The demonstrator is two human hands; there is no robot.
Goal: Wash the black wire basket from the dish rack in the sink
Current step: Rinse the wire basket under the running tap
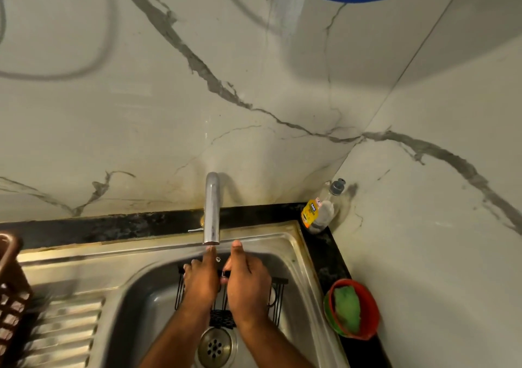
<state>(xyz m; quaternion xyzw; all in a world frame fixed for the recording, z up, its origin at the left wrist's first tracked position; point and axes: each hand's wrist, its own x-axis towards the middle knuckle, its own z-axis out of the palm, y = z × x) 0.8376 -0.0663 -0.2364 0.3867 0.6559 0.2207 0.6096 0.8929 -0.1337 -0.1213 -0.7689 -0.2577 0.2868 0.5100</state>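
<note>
The black wire basket (226, 297) is held inside the sink (158, 297), toward its back edge under the faucet (211, 209), above the drain (216, 346). Its top rim is gripped by the left hand (199, 280) and the right hand (247, 285), fingers closed on the wire, one finger of each stretched toward the spout. A dish soap bottle (322, 209) is seen at the counter's back right corner. A red bowl (353, 308) with a green scrubber (347, 308) sits on the right counter edge. A brown dish rack (11, 297) is cut off at the left edge.
</note>
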